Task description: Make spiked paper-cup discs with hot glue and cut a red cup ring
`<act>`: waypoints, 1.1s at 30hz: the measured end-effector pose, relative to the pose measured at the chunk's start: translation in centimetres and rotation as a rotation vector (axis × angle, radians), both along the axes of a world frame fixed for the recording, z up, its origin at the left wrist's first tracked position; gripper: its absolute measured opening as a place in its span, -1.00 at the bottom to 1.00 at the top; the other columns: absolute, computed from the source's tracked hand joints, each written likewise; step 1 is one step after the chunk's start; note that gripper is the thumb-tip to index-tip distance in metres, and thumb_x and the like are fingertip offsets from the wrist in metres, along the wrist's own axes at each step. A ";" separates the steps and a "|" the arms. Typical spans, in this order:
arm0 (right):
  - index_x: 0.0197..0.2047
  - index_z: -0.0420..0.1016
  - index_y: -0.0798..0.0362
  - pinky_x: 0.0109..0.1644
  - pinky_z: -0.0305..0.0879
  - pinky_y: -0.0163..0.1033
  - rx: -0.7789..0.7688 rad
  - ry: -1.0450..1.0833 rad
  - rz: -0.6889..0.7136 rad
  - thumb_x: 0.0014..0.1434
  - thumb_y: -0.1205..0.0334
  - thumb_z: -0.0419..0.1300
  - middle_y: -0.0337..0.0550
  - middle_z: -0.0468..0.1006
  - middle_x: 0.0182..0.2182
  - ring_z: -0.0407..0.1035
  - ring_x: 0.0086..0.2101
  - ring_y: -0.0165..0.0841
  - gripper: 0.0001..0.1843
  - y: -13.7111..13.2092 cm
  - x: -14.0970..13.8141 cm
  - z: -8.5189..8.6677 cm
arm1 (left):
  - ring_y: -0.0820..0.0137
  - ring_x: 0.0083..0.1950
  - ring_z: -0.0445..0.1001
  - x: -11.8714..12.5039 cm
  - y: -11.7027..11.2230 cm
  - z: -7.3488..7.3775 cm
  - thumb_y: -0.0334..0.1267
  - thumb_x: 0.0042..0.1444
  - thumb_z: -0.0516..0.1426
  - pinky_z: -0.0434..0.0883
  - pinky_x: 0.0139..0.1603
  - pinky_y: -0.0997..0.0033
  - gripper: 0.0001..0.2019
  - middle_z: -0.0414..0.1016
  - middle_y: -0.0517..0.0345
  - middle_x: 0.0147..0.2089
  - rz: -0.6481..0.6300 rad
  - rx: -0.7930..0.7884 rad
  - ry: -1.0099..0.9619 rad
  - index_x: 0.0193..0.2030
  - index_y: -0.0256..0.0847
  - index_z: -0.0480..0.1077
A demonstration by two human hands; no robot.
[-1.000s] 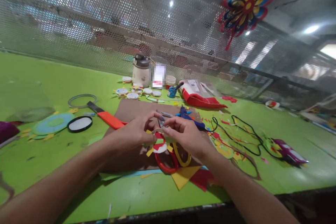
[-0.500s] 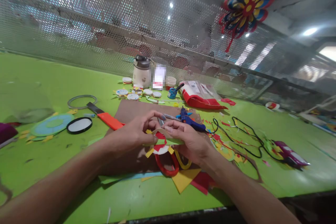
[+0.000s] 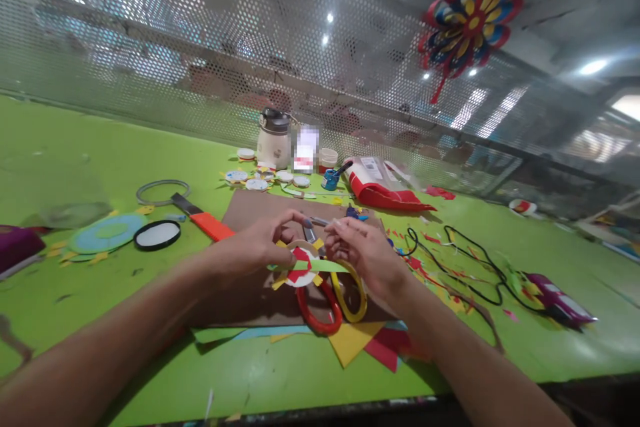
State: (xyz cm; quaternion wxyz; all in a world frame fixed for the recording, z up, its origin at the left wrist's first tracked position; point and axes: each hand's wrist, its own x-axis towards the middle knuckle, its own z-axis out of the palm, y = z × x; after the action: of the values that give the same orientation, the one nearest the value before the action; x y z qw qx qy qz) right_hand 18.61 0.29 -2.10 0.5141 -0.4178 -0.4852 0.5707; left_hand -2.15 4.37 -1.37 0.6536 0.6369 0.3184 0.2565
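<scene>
My left hand [image 3: 270,240] pinches a small round paper piece [image 3: 302,256], white and red with yellow tabs round its edge. Across its face runs a light green paper strip [image 3: 327,266], its free end reaching right. Just above that end is my right hand [image 3: 367,250], fingers curled and tips pressed together; whether anything is between them is too small to see. Under both hands lie scissors with red and yellow handle loops [image 3: 325,328], on a brown board [image 3: 250,203]. A blue glue gun [image 3: 354,213] is mostly hidden behind my right hand.
Left of the board are an orange-handled blade tool [image 3: 213,225], a black-rimmed disc [image 3: 157,236] and a blue paper ring [image 3: 107,233]. Behind stand a jug [image 3: 273,143], a blue paint pot [image 3: 330,179] and a red-white bag [image 3: 373,190]. A black cord [image 3: 475,267] and paper scraps lie right.
My right hand has let go of the round piece and moved slightly up and right. The piece now faces me more fully in my left hand, and the green strip's end is free.
</scene>
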 end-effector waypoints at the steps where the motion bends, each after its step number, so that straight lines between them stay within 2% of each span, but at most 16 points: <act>1: -0.27 0.55 0.07 -0.25 0.33 -0.25 0.065 -0.057 -0.009 0.04 -0.04 0.42 -0.21 0.54 -0.42 0.39 -0.39 -0.40 -0.64 -0.2 0.2 0.2 | 0.39 -0.43 0.44 0.1 -0.2 0.0 -0.47 -0.14 0.23 0.35 -0.44 0.43 -0.50 0.48 0.28 -0.42 0.002 0.002 0.006 0.00 -0.13 0.34; 4: -0.14 0.54 0.03 -0.15 0.35 -0.15 0.175 -0.301 0.016 0.04 0.12 0.42 -0.16 0.55 -0.30 0.43 -0.27 -0.31 -0.67 -0.9 0.4 0.9 | 0.33 -0.37 0.51 0.6 -1.8 0.1 -0.50 -0.17 0.22 0.44 -0.38 0.37 -0.52 0.55 0.17 -0.30 0.085 -0.078 -0.053 -0.03 -0.11 0.39; 5: -0.09 0.52 0.02 -0.16 0.35 -0.14 0.169 -0.386 0.035 0.05 0.16 0.41 -0.16 0.55 -0.29 0.43 -0.26 -0.29 -0.65 -1.1 0.4 1.0 | 0.29 -0.35 0.55 0.7 -2.5 0.1 -0.47 -0.15 0.23 0.47 -0.36 0.33 -0.50 0.56 0.13 -0.24 0.119 -0.143 -0.100 0.00 -0.09 0.40; 8: -0.02 0.47 0.03 -0.23 0.33 -0.15 0.068 -0.506 0.123 0.06 0.27 0.38 -0.23 0.53 -0.38 0.42 -0.35 -0.32 -0.61 -1.6 0.0 1.0 | 0.17 -0.27 0.61 1.1 -4.0 0.2 -0.41 -0.12 0.28 0.55 -0.28 0.18 -0.47 0.57 0.07 -0.15 0.073 -0.296 -0.169 0.06 -0.01 0.40; 10: 0.00 0.44 0.03 -0.27 0.34 -0.18 -0.001 -0.452 0.186 0.05 0.33 0.36 -0.31 0.52 -0.46 0.42 -0.42 -0.36 -0.58 -1.8 -0.4 0.7 | 0.13 -0.24 0.62 1.1 -4.1 0.1 -0.40 -0.10 0.28 0.56 -0.25 0.13 -0.45 0.57 0.06 -0.16 0.037 -0.304 -0.195 0.09 0.01 0.40; 13: 0.00 0.44 0.01 -0.33 0.38 -0.22 -0.042 -0.324 0.236 0.01 0.36 0.40 -0.34 0.55 -0.52 0.44 -0.50 -0.38 -0.53 -1.7 -0.8 0.2 | 0.13 -0.22 0.62 0.9 -2.9 0.0 -0.42 -0.10 0.28 0.56 -0.24 0.15 -0.45 0.58 0.08 -0.20 0.048 -0.228 -0.185 0.09 0.00 0.40; 15: -0.03 0.46 0.00 -0.36 0.42 -0.23 -0.040 -0.247 0.219 -0.03 0.34 0.43 -0.34 0.57 -0.53 0.45 -0.51 -0.38 -0.53 -1.5 -1.1 -0.3 | 0.20 -0.28 0.60 0.8 -1.7 -0.1 -0.46 -0.20 0.34 0.53 -0.30 0.28 -0.47 0.58 0.12 -0.29 0.068 -0.099 -0.074 -0.02 -0.11 0.44; 17: -0.08 0.48 0.02 -0.38 0.45 -0.25 -0.027 -0.159 0.164 -0.06 0.31 0.46 -0.33 0.58 -0.53 0.46 -0.52 -0.39 -0.55 -1.2 -1.3 -0.8 | 0.23 -0.25 0.60 0.5 -0.7 0.1 -0.41 -0.17 0.37 0.51 -0.29 0.34 -0.50 0.61 0.08 -0.24 0.097 -0.031 -0.052 -0.02 -0.14 0.44; 20: -0.13 0.50 0.05 -0.38 0.46 -0.27 -0.003 -0.044 0.046 -0.15 0.27 0.52 -0.27 0.63 -0.47 0.48 -0.49 -0.38 -0.52 -0.5 -1.7 -1.7 | 0.26 -0.24 0.61 0.0 0.2 0.4 -0.20 0.02 0.32 0.52 -0.27 0.36 -0.58 0.62 -0.02 -0.17 0.233 -0.123 -0.170 0.04 -0.17 0.45; 23: -0.11 0.49 0.07 -0.36 0.46 -0.29 0.023 0.023 -0.035 -0.17 0.22 0.53 -0.22 0.67 -0.40 0.51 -0.45 -0.37 -0.47 0.1 -2.0 -2.1 | 0.32 -0.34 0.56 -0.2 0.5 0.6 -0.07 0.10 0.27 0.54 -0.30 0.37 -0.65 0.60 -0.02 -0.25 0.382 -0.218 -0.263 -0.07 -0.25 0.50; 27: -0.07 0.46 0.06 -0.32 0.44 -0.29 0.083 0.079 -0.090 -0.13 0.17 0.50 -0.26 0.67 -0.40 0.52 -0.46 -0.37 -0.45 0.5 -2.2 -2.2 | 0.30 -0.33 0.56 0.7 -0.5 0.5 -0.09 0.13 0.24 0.53 -0.31 0.34 -0.73 0.60 -0.06 -0.27 0.397 -0.253 -0.290 -0.21 -0.28 0.53; 30: -0.09 0.44 0.05 -0.35 0.44 -0.25 0.105 0.108 -0.123 -0.12 0.16 0.48 -0.27 0.65 -0.45 0.52 -0.51 -0.34 -0.48 0.8 -2.4 -2.5 | 0.31 -0.37 0.55 1.9 -2.6 0.7 -0.06 0.10 0.26 0.49 -0.37 0.36 -0.74 0.61 0.01 -0.30 0.405 -0.333 -0.227 -0.25 -0.23 0.55; 33: -0.09 0.43 0.04 -0.34 0.46 -0.20 0.115 0.123 -0.145 -0.11 0.15 0.46 -0.26 0.66 -0.44 0.53 -0.50 -0.30 -0.49 1.0 -2.8 -2.9 | 0.39 -0.42 0.53 3.0 -4.5 1.1 -0.17 0.06 0.28 0.46 -0.38 0.41 -0.86 0.59 0.16 -0.35 0.443 -0.352 -0.235 -0.27 -0.14 0.54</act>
State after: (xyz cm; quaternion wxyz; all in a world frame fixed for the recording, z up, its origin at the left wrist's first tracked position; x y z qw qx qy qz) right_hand 15.85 1.27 -5.02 0.6059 -0.3858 -0.4534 0.5277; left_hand 0.83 -0.14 -0.29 0.7145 0.3946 0.4113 0.4058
